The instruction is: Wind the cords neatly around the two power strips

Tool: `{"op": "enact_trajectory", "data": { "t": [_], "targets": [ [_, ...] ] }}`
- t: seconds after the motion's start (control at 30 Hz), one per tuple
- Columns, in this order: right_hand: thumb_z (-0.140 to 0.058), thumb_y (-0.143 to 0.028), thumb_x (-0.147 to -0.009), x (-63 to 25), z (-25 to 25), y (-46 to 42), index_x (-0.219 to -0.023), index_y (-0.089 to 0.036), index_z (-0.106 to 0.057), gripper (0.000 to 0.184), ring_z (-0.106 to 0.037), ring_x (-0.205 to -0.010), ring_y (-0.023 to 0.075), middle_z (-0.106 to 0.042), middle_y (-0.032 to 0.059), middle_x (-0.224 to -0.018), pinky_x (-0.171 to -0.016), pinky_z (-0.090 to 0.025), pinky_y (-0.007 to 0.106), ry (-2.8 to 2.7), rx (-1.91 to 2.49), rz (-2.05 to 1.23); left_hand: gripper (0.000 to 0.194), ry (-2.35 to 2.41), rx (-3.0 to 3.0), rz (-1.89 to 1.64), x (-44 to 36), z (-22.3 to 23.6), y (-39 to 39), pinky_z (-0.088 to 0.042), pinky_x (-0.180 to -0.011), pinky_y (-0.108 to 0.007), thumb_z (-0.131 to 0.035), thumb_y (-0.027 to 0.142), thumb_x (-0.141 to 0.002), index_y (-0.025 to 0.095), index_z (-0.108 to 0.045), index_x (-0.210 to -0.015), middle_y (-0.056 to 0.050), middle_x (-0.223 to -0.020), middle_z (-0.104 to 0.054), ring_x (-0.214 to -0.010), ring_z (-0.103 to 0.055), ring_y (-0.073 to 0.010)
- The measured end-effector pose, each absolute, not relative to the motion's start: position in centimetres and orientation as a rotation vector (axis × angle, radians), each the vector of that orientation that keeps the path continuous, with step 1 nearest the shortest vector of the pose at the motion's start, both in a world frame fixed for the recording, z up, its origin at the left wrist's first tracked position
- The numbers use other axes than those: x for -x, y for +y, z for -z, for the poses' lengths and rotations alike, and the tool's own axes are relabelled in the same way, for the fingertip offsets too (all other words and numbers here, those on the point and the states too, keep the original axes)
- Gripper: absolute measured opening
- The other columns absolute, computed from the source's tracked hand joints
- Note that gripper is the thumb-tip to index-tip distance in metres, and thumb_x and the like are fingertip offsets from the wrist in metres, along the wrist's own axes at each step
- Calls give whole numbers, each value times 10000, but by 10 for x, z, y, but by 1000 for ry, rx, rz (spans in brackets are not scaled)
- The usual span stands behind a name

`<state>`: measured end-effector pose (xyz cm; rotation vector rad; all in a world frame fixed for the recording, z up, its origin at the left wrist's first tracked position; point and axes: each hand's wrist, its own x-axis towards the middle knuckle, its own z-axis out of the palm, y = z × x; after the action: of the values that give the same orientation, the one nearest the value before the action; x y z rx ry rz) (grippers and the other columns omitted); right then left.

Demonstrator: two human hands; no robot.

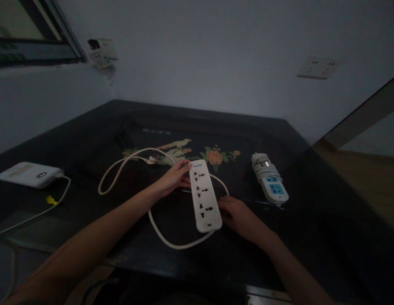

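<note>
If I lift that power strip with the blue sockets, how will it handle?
The power strip is probably stiff, given its molded casing. The cord wrapped round one end likely makes that end bulkier, and its loops might shift under a grip.

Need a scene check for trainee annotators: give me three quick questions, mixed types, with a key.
1. True or false: the left hand touches the end of the white power strip that bears the blue lettering.
2. Which item has its cord wound around its own body?
a) the white power strip
b) the blue-socketed strip
c) the flat white device
3. Fill in the blank: the small scrap beside the cable at the table's left is ____ in colour.

Key: 1 true; 2 b; 3 yellow
</note>
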<state>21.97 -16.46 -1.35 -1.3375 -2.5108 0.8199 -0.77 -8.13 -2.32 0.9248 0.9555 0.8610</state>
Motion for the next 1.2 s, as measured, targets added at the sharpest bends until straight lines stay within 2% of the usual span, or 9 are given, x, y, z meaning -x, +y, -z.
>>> {"op": "enact_trajectory", "data": {
  "t": [0.2,0.33,0.5,0.6,0.77,1.03,1.1,1.17,1.2],
  "targets": [
    [-613,-181,-868,-224,15,-163,-844,-159,-680,75,-600,-859,200,-675,61,-853,-787,-456,331,-2609,1312,-655,204,1044,-964,-944,7,19,-81,-469,-520,-198,-571,314,-873,225,-555,-1056,9,-804,-616,-624,-598,-114],
    [-612,-232,-873,-228,16,-160,-783,-163,-654,121,-581,-859,222,-658,52,-822,-817,-441,387,-2670,1339,-391,192,1087,-1038,-1052,6,15,-81,-439,-611,-180,-533,279,-891,214,-595,-1061,-7,-895,-636,-720,-576,-105],
    [-615,-214,-865,-231,17,-158,-769,-180,-642,105,-565,-877,214,-636,33,-779,-1035,-333,460,-2555,1350,-164,225,1145,-1057,-1092,6,15,-81,-420,-617,-202,-501,286,-904,214,-566,-1107,-11,-869,-630,-712,-560,-119],
    [-616,-170,-844,-233,20,-157,-855,-198,-645,41,-563,-922,228,-647,42,-837,-1082,-277,507,-2494,1376,-208,217,1112,-1063,-1068,6,18,-81,-422,-600,-200,-529,297,-890,209,-554,-1087,-7,-843,-620,-699,-561,-118],
    [-567,-139,-835,-233,27,-149,-1149,-230,-569,326,-513,-1089,267,-579,98,-1129,-962,-431,456,-2174,1431,-414,292,1062,-1066,-1011,3,19,-86,-474,-578,-217,-590,349,-852,220,-530,-1107,-23,-902,-604,-750,-585,-145],
    [-549,-163,-811,-215,31,-100,-1296,-169,-485,489,-461,-1203,259,-471,137,-1286,-1036,-349,420,-2005,1536,-560,334,894,-1063,-1028,-2,15,-96,-558,-668,-305,-634,264,-820,220,-483,-1115,-73,-1100,-570,-964,-596,-211],
    [-547,-180,-818,-211,29,-86,-1204,-164,-562,386,-530,-1089,239,-549,120,-1181,-946,-407,382,-2004,1543,-626,345,887,-1079,-1036,-2,13,-97,-555,-661,-295,-636,258,-814,217,-478,-1118,-74,-1101,-569,-949,-602,-208],
    [-531,-245,-847,-209,23,-74,-964,-147,-657,199,-582,-834,196,-627,67,-875,-765,-453,317,-2025,1526,-739,355,881,-1114,-1050,-1,10,-97,-545,-651,-280,-638,258,-811,215,-472,-1122,-72,-1098,-574,-911,-614,-198],
    [-527,-291,-856,-208,19,-69,-836,-142,-665,204,-561,-711,172,-599,31,-716,-675,-441,285,-2037,1507,-802,362,880,-1136,-1062,-1,8,-96,-538,-647,-273,-638,260,-810,214,-467,-1126,-71,-1097,-577,-890,-620,-193]
  ]
}}
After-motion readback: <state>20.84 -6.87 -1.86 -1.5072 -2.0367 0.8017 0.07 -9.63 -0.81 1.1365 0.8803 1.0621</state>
